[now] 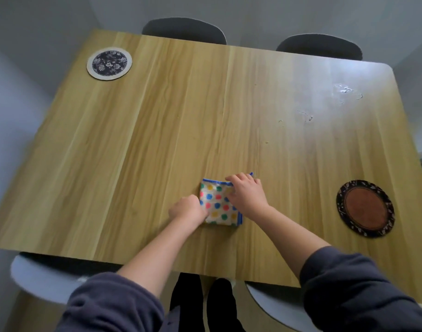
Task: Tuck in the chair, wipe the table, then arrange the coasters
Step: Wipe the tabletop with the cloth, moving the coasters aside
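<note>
Landmark = the square folded cloth, pale w/ coloured polka dots and a blue hem [218, 204]. It lies flat on the long light-wood table w/ rounded corners [157, 140], close to the near edge, approx mid-length.

Left hand [187, 209]: at the cloth's left edge, touching it. Fingers curled tight, knuckles up, and they seem to pinch that edge; fingertips hidden, so can't tell how much cloth they hold.

Right hand [246, 192]: on top of the cloth's far-right corner. Fingers bent and close together, hooked over the far hem, palm pressing down on the fabric. Both forearms bare, dark grey sleeves [363, 291] pushed up to approx the elbow.

Coasters, both well apart from the cloth:
- round coaster, dark floral centre w/ beige rim [109, 63]: far-left of the cloth, near the table's far-left corner, flat.
- round coaster, brown centre w/ dark patterned rim [365, 208]: right of the cloth, level w/ it, near the right edge, flat.

Far-right of the cloth: thin whitish wet smears and droplets [344, 91] on the tabletop, in a patch of glare.

Chairs: two dark-backed chairs [184, 29] [319, 46] beyond the cloth, backs showing above the far table edge. Two pale grey chairs [44, 276] [272, 300] nearer than the cloth, one each side of the person's black-trousered legs [219, 305], their fronts running under the near edge.
</note>
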`<state>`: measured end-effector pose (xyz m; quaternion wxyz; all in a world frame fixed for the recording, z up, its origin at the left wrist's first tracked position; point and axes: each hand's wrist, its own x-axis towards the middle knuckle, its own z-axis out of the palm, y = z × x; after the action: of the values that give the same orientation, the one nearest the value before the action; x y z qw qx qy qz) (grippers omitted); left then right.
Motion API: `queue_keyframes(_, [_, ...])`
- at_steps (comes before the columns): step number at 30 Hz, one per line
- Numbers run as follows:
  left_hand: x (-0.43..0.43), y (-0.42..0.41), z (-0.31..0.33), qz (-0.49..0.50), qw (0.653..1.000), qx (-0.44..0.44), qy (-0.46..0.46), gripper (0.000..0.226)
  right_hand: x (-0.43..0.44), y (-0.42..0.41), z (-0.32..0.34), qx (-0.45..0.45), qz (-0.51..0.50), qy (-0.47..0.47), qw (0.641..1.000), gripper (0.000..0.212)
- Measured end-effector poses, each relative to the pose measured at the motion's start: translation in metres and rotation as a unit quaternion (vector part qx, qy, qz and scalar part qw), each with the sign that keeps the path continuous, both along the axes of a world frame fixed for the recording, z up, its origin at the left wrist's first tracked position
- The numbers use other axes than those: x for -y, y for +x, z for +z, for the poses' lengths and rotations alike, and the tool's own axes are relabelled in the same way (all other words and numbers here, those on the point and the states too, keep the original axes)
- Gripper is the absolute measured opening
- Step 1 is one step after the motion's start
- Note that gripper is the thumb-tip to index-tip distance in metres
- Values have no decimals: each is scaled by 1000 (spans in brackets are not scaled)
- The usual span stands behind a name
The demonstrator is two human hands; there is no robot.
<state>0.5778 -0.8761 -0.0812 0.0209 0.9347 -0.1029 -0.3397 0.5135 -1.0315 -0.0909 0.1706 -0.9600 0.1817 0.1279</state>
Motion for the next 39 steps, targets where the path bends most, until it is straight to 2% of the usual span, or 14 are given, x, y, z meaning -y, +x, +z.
queue_keyframes(2, [0,-3,2,7,999,-8,-33,29,0,5,-3,-19,21,-26,999,49])
queue_keyframes(5, [-11,-2,15,12,989,-2,-148,24,-3,8,4,-61,27,-23,998,36])
queue_keyframes(6, [-18,-2,22,28,980,-5,-197,28,-6,7,8,-64,13,17,998,30])
queue_keyframes(8, [-36,4,35,68,954,-6,-292,27,-17,3,20,-43,-35,173,983,18])
queue_keyframes(10, [-62,15,50,113,919,-4,-377,24,-37,1,37,-11,-73,335,939,26])
queue_keyframes(12, [-93,29,64,181,868,-31,-462,27,-64,7,54,21,-90,438,894,36])
queue_keyframes(15, [-143,52,76,247,808,-85,-528,22,-110,32,73,51,-141,526,837,42])
queue_keyframes(20, [-258,104,71,269,763,-119,-576,21,-227,93,83,36,-129,558,819,18])
queue_keyframes(24, [-348,148,53,241,794,-81,-552,25,-325,131,67,85,-182,561,803,25])
queue_keyframes(26, [-383,166,49,233,817,-35,-527,27,-368,146,60,104,-216,564,790,20])
queue_keyframes(30, [-433,188,40,161,899,118,-389,23,-434,167,53,128,-273,511,805,15])
queue_keyframes(32, [-445,192,33,154,918,167,-325,18,-453,173,48,127,-299,486,811,18])
queue_keyframes(36, [-450,194,17,122,942,216,-228,24,-467,178,32,82,-297,378,873,25])
queue_keyframes(39, [-455,204,2,114,943,245,-196,27,-464,178,21,97,-191,163,963,43])
